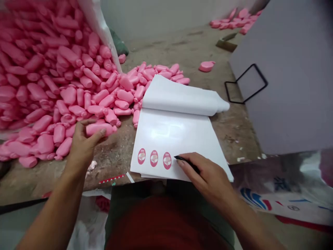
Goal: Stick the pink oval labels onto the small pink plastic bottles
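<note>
My left hand (84,146) is at the front of a heap of pink plastic bottles (70,92), its thumb and fingers curled around one pink bottle (100,129) that lies on its side. My right hand (205,175) grips a slim black pointed tool (188,162); whether it is tweezers or a blade I cannot tell. Its tip is just right of an oval pink label (167,160), the rightmost of three in a row on a glossy white label sheet (174,133). The upper sheets of the stack (179,95) are folded back.
A white sack (100,27) spills bottles onto the worn table (166,45). One pink bottle (206,66) lies apart, with several more bottles (234,21) at the back right. A grey panel (288,76) with a black wire frame (246,83) stands at right.
</note>
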A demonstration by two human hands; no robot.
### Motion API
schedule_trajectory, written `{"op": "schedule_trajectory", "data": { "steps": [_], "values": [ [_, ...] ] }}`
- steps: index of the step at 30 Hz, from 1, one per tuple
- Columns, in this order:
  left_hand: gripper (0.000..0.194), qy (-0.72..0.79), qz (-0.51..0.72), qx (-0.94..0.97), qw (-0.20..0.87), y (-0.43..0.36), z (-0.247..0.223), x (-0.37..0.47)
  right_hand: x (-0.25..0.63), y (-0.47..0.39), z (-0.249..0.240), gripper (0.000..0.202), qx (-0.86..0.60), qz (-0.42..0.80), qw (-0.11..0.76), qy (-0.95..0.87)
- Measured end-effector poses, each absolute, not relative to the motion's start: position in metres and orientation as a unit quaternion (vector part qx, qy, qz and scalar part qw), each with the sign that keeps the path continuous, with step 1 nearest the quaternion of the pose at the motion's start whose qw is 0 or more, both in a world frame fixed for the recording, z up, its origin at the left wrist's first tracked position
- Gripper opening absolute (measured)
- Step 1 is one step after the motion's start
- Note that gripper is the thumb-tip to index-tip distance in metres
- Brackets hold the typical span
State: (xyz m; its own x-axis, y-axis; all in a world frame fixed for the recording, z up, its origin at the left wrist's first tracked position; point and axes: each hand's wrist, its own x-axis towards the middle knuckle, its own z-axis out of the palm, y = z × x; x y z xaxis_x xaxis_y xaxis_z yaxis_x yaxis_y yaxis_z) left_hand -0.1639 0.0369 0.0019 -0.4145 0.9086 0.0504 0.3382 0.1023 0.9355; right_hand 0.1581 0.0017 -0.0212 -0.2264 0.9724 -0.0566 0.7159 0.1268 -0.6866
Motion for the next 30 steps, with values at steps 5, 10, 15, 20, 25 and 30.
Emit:
{"op": "schedule_trajectory", "data": {
  "steps": [5,10,15,20,25,30],
  "values": [
    [0.028,0.495,0.522,0.155,0.677,0.022,0.011,-0.085,0.151,0.009,-0.027,0.025,-0.599,0.21,0.178,-0.752],
    [0.033,0.406,0.492,0.089,0.765,0.028,0.009,-0.042,0.148,0.01,-0.025,0.019,-0.58,0.159,0.175,-0.78],
    [0.02,0.437,0.487,0.036,0.756,0.042,0.001,-0.029,0.145,0.01,-0.026,0.019,-0.578,0.116,0.167,-0.791],
    [0.022,0.426,0.538,0.053,0.726,0.04,-0.017,-0.019,0.143,0.008,-0.027,0.018,-0.57,0.071,0.18,-0.798],
    [0.026,0.414,0.55,0.07,0.722,0.036,-0.023,-0.017,0.139,0.005,-0.027,0.019,-0.575,0.051,0.189,-0.794],
    [0.016,0.421,0.553,0.029,0.718,0.038,-0.02,-0.019,0.139,0.003,-0.028,0.02,-0.588,0.056,0.18,-0.786]
  ]
}}
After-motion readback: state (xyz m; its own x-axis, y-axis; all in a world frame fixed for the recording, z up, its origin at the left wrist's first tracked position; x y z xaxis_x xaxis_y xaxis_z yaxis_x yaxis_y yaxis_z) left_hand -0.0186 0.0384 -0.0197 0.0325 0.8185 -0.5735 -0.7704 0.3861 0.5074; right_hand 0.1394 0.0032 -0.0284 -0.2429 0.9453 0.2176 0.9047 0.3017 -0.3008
